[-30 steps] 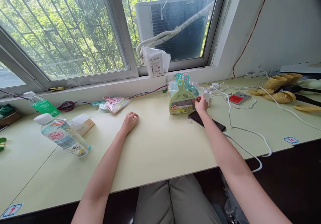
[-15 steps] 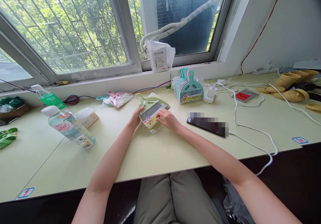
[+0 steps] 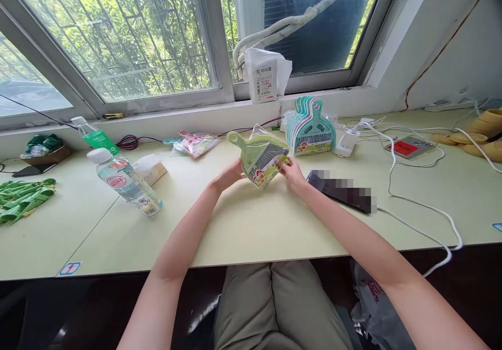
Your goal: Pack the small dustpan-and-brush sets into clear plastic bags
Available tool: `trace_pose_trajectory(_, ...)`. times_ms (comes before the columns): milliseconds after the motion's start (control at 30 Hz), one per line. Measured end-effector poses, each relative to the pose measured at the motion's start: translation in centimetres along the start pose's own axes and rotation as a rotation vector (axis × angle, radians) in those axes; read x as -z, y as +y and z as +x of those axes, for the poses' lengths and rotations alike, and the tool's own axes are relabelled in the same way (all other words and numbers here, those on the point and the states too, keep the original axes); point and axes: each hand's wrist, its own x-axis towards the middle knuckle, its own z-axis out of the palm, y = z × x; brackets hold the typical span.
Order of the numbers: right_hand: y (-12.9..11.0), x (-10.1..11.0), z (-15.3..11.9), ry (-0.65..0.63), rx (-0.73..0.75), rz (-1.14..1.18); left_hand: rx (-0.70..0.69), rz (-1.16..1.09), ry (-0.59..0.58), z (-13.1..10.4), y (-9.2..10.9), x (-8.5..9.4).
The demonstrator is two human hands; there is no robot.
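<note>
A light-green dustpan and brush set [image 3: 262, 157] in clear wrap is held up over the table, its grey bristles and printed label facing me. My left hand [image 3: 234, 173] grips its left edge, the fingers partly hidden behind it. At the lower right corner my right hand [image 3: 293, 174] pinches the set by the label. Behind and to the right stands a row of similar wrapped dustpan sets [image 3: 314, 130], teal with some pink and white. A few pink and teal wrapped pieces [image 3: 196, 143] lie flat at the back, left of the held set.
Two bottles [image 3: 125, 180] and a tissue pack [image 3: 151, 169] stand on the left, near green strips [image 3: 25, 198]. A phone [image 3: 341, 192] with a white cable [image 3: 415, 201] lies at right. A white-wrapped box [image 3: 266, 78] sits on the sill.
The dustpan set has been lifted and turned more upright. My right hand has moved from the label's face to the set's right corner. The view has shifted left.
</note>
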Motion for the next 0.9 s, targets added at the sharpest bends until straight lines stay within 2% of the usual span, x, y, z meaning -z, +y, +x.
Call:
trace_pose_trajectory(67,0.2,0.1,-0.1,0.095,0.006,-0.028,-0.022,0.051,-0.059,0.0,0.0,-0.6)
trace_pose_trajectory(167,0.3,0.5,0.1,0.245,0.105,-0.163,-0.047,0.087,-0.066,0.2,-0.1,-1.0)
trace_pose_trajectory(233,0.0,0.7,0.3,0.315,0.173,-0.237,-0.092,0.086,-0.017,0.4,-0.2,-1.1)
trace_pose_trajectory(300,-0.5,0.7,0.3,0.328,0.221,-0.261,-0.157,0.07,0.077,0.7,-0.2,-0.9)
trace_pose_trajectory(400,-1.6,0.2,-0.3,0.249,0.29,-0.213,-0.229,0.038,0.264,1.0,-0.2,-0.6)
trace_pose_trajectory(467,-2.4,-0.4,-1.0,0.117,0.299,-0.151,-0.242,0.028,0.352,1.1,-0.1,-0.5)
trace_pose_trajectory(567,-3.0,-1.1,-1.7,-0.062,0.183,-0.065,-0.235,0.021,0.37,1.2,0.2,-0.4)
trace_pose_trajectory(633,-3.2,-1.0,-1.6,-0.063,0.094,-0.043,-0.226,0.008,0.379,1.4,0.5,0.2)
trace_pose_trajectory(667,-3.3,-0.8,-1.3,-0.043,0.058,-0.047,-0.229,-0.002,0.42,1.4,0.8,0.9)
trace_pose_trajectory(700,-3.4,-0.4,-1.0,-0.022,0.02,-0.06,-0.236,-0.007,0.505,1.3,1.0,1.8)
trace_pose_trajectory(733,-3.4,0.0,-0.6,-0.008,-0.021,-0.075,-0.243,0.003,0.638,1.0,1.3,3.0)
trace_pose_trajectory(800,-3.6,1.1,0.3,0.022,-0.11,-0.089,-0.224,0.113,0.997,0.0,1.7,5.8)
trace_pose_trajectory(833,-3.6,1.6,0.6,0.046,-0.151,-0.074,-0.171,0.252,1.168,-0.7,1.9,7.1)
trace_pose_trajectory(867,-3.6,2.0,0.8,0.077,-0.186,-0.048,-0.114,0.429,1.27,-1.4,2.0,8.2)
trace_pose_trajectory(900,-3.5,2.3,1.0,0.107,-0.217,-0.016,-0.092,0.486,1.325,-2.1,2.1,8.9)
